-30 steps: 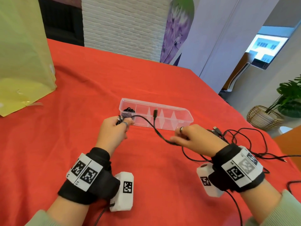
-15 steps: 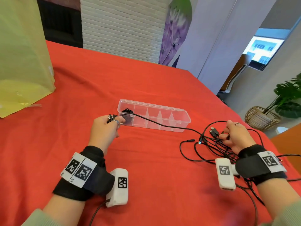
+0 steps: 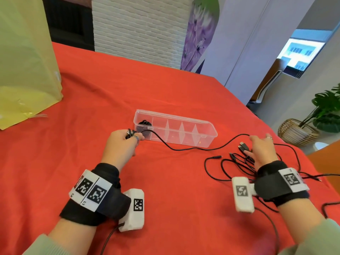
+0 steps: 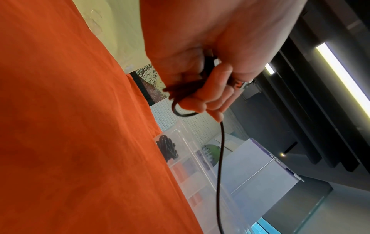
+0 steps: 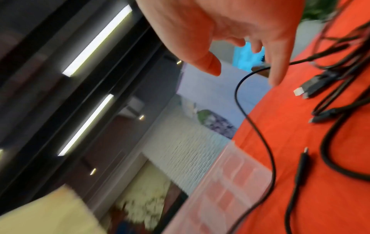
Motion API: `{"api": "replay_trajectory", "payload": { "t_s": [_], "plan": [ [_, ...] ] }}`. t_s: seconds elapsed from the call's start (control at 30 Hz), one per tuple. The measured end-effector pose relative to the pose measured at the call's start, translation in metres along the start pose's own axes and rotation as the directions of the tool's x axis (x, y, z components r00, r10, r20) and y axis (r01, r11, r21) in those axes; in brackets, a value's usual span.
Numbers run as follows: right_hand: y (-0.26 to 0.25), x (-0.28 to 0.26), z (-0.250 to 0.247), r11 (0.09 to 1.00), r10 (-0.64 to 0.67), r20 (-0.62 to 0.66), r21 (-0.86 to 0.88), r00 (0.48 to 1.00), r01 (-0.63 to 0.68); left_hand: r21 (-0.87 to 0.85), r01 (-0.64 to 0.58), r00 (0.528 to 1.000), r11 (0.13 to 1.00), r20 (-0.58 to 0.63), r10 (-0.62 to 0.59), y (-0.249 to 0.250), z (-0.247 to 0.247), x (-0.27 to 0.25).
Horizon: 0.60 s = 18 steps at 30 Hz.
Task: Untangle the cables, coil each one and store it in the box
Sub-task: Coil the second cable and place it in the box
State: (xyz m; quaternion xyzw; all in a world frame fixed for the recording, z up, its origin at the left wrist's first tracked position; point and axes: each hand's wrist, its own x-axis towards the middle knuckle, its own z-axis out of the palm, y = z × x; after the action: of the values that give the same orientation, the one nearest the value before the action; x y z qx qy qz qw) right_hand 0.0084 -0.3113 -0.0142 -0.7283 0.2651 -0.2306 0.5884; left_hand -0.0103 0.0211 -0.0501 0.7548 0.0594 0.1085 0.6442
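My left hand (image 3: 122, 144) pinches the coil (image 4: 184, 88) to keep loops, right hand (image 3: 261, 150) spread at three o'clock feeding cable (image 3: 184, 148).

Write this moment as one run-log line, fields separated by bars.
left hand grips partly coiled cable | right hand open over tangle | box: one coil stored
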Motion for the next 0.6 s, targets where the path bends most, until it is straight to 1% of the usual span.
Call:
{"api": "replay_trajectory", "payload": {
  "t_s": [0.03, 0.07, 0.1, 0.13, 0.17, 0.2, 0.23, 0.27, 0.3, 0.33, 0.37, 0.4, 0.43, 0.53, 0.57, 0.6],
  "plan": [
    [-0.002, -0.012, 0.007, 0.982, -0.151, 0.011, -0.114, 0.989, 0.151, 0.012, 0.0, 1.0, 1.0, 0.016, 0.0, 0.001, 0.0, -0.001],
    [-0.002, -0.028, 0.016, 0.924, -0.316, 0.08, -0.199, 0.945, 0.326, 0.011, 0.001, 0.999, 1.0, 0.044, -0.002, 0.003, 0.001, -0.002],
    [-0.002, -0.047, 0.027, 0.822, -0.473, 0.203, -0.249, 0.857, 0.512, -0.011, 0.004, 0.996, 1.0, 0.087, -0.003, 0.005, 0.002, -0.005],
    [-0.002, -0.066, 0.039, 0.687, -0.578, 0.364, -0.266, 0.73, 0.676, -0.052, 0.013, 0.989, 0.999, 0.148, -0.005, 0.008, 0.004, -0.008],
    [-0.002, -0.087, 0.052, 0.55, -0.6, 0.525, -0.278, 0.604, 0.787, -0.099, 0.029, 0.975, 0.995, 0.224, -0.006, 0.012, 0.006, -0.013],
    [-0.003, -0.104, 0.064, 0.447, -0.558, 0.659, -0.274, 0.505, 0.852, -0.147, 0.05, 0.95, 0.988, 0.313, -0.002, 0.017, 0.007, -0.018],
    [-0.001, -0.115, 0.073, 0.395, -0.493, 0.752, -0.253, 0.437, 0.883, -0.2, 0.076, 0.916, 0.977, 0.402, 0.011, 0.02, 0.008, -0.023],
    [-0.003, -0.121, 0.079, 0.411, -0.449, 0.801, -0.207, 0.395, 0.888, -0.26, 0.112, 0.878, 0.959, 0.478, 0.027, 0.024, 0.009, -0.027],
    [-0.008, -0.123, 0.082, 0.499, -0.441, 0.811, -0.135, 0.385, 0.856, -0.319, 0.163, 0.846, 0.934, 0.533, 0.035, 0.026, 0.01, -0.03],
    [-0.012, -0.123, 0.083, 0.589, -0.45, 0.8, -0.069, 0.398, 0.805, -0.372, 0.223, 0.821, 0.901, 0.57, 0.032, 0.029, 0.009, -0.031],
    [-0.015, -0.122, 0.083, 0.619, -0.472, 0.782, -0.035, 0.407, 0.784, -0.411, 0.284, 0.803, 0.866, 0.596, 0.019, 0.03, 0.009, -0.03],
    [-0.018, -0.121, 0.081, 0.587, -0.507, 0.764, -0.031, 0.398, 0.809, -0.436, 0.334, 0.79, 0.836, 0.613, 0.004, 0.031, 0.008, -0.03],
    [-0.02, -0.121, 0.078, 0.529, -0.549, 0.742, -0.047, 0.384, 0.847, -0.442, 0.362, 0.784, 0.821, 0.621, -0.011, 0.031, 0.008, -0.029],
    [-0.025, -0.125, 0.068, 0.335, -0.675, 0.644, -0.17, 0.362, 0.927, -0.41, 0.343, 0.778, 0.845, 0.628, -0.012, 0.028, 0.013, -0.027],
    [-0.027, -0.126, 0.067, 0.31, -0.724, 0.594, -0.176, 0.352, 0.934, -0.407, 0.331, 0.767, 0.851, 0.641, 0.009, 0.026, 0.014, -0.027],
    [-0.031, -0.127, 0.066, 0.349, -0.746, 0.552, -0.152, 0.372, 0.925, -0.405, 0.32, 0.747, 0.856, 0.664, 0.035, 0.025, 0.015, -0.028]
  ]
}}
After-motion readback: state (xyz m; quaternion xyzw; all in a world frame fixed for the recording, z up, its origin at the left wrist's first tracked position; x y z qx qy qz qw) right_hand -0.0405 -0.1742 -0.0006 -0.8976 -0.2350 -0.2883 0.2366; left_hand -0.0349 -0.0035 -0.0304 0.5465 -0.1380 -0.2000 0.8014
